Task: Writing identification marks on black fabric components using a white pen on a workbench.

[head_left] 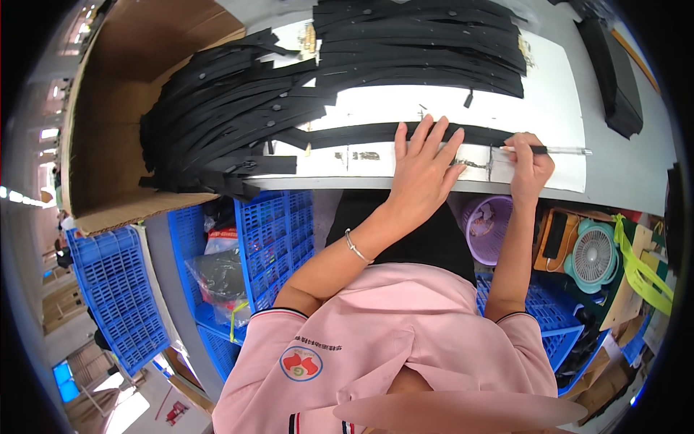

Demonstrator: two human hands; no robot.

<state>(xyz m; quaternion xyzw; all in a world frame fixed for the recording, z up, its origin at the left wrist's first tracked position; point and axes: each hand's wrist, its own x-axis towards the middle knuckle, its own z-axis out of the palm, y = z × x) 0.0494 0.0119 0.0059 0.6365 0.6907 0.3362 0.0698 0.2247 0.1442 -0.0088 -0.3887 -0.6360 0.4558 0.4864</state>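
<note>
A black fabric strip (354, 135) lies lengthwise across a white board (549, 94) that bears dark marks and lines. My left hand (425, 163) presses flat on the strip with its fingers spread. At the strip's right end, my right hand (531, 163) pinches a pen (564, 150) with a clear barrel and a dark grip, its tip at the strip. Beyond the hands rests a wide stack of black strips (419, 47). To the left, a looser heap of black strips (224, 108) spreads off the board toward a cardboard box.
The open cardboard box (108, 130) stands at the left. A long black object (611, 79) lies at the far right of the grey table (629, 166). Below the table edge are blue crates (278, 231), a purple basket (486, 242) and a small turquoise fan (594, 253).
</note>
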